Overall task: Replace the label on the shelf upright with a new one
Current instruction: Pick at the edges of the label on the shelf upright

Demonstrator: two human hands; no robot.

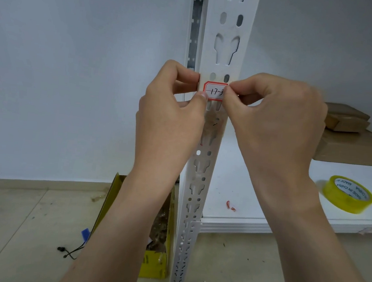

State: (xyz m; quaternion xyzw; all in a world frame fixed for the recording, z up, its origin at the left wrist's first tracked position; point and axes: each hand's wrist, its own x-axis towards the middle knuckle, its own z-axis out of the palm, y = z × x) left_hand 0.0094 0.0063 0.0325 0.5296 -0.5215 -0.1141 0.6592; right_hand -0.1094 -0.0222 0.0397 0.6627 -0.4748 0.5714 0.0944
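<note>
Yellow carton (152, 267) stood by the upright's (243, 55) foot. Higher, the left hand (172, 107) clasped the upright's left edge, its thumb pinning the label's (214, 91) left end. The right hand (269, 117) pinched the right end, probably to seat it squarely. Tape (342, 204) lay near the shelf's (229, 179) front edge.

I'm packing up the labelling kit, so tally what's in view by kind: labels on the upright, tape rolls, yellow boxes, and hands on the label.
label on the upright: 1
tape roll: 1
yellow box: 1
hands on the label: 2, left hand and right hand
Total: 5
</note>
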